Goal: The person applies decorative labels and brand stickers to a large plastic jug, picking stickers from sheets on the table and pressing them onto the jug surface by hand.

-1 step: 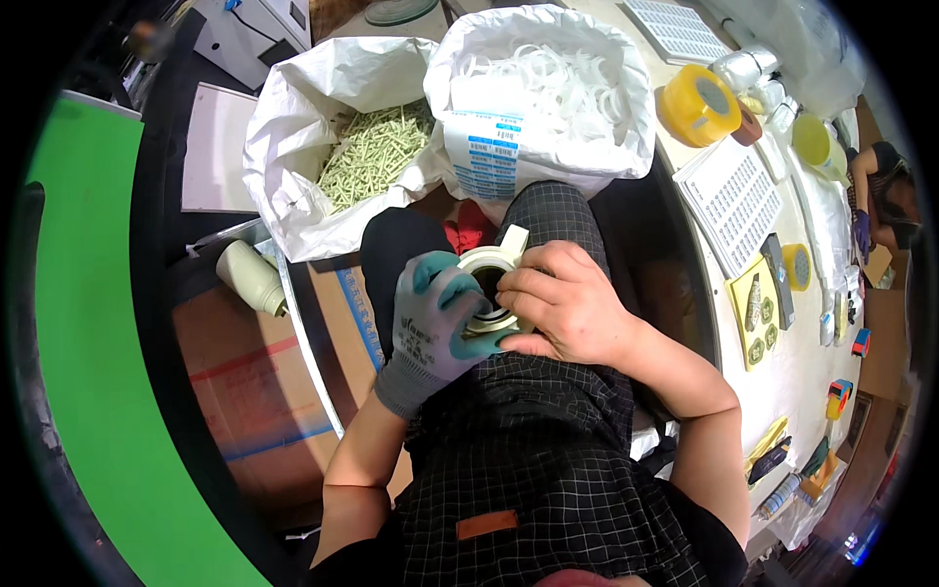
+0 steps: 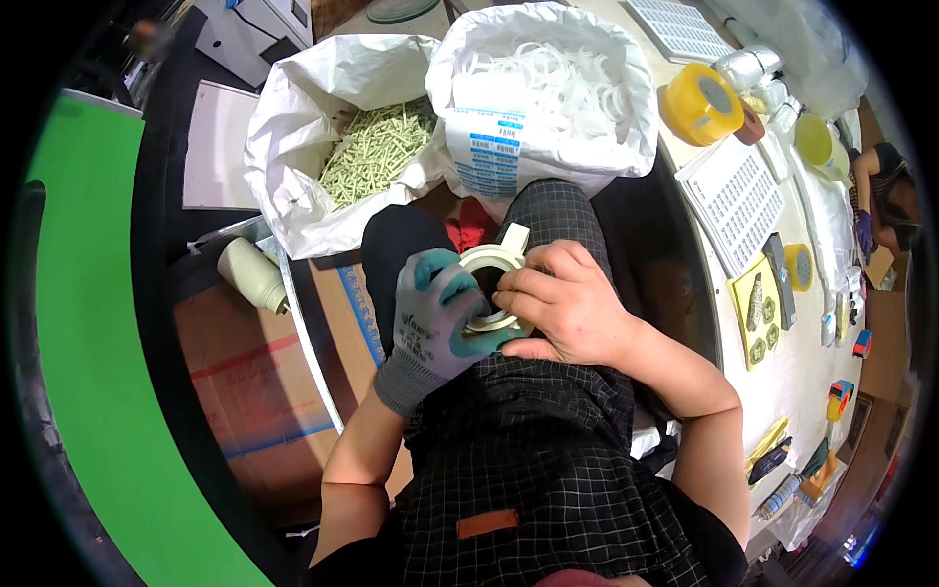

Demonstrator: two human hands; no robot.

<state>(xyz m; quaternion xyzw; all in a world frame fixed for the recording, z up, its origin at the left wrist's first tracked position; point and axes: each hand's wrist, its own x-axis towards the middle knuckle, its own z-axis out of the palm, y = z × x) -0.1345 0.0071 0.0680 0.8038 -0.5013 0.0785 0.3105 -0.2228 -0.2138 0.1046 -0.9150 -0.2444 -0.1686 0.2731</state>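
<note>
Over my lap, my left hand (image 2: 426,318), in a grey glove with teal fingers, is closed around a cream-coloured plastic pipe fitting (image 2: 515,238). The fitting has a round, ring-like mouth with a dark opening and a short tab sticking up at its far side. On its right side my bare right hand (image 2: 577,308) grips the rim, fingertips bent into the opening and thumb low at the near edge. My fingers hide much of the fitting's lower part and its inside.
Beyond my knees stand a white sack of pale green sticks (image 2: 377,157) and a white sack of translucent rings (image 2: 548,88). A cream bottle-shaped part (image 2: 251,274) lies left, above cardboard boxes (image 2: 254,382). The right-hand table holds yellow tape rolls (image 2: 701,103) and label sheets (image 2: 732,201). Another person (image 2: 885,186) sits far right.
</note>
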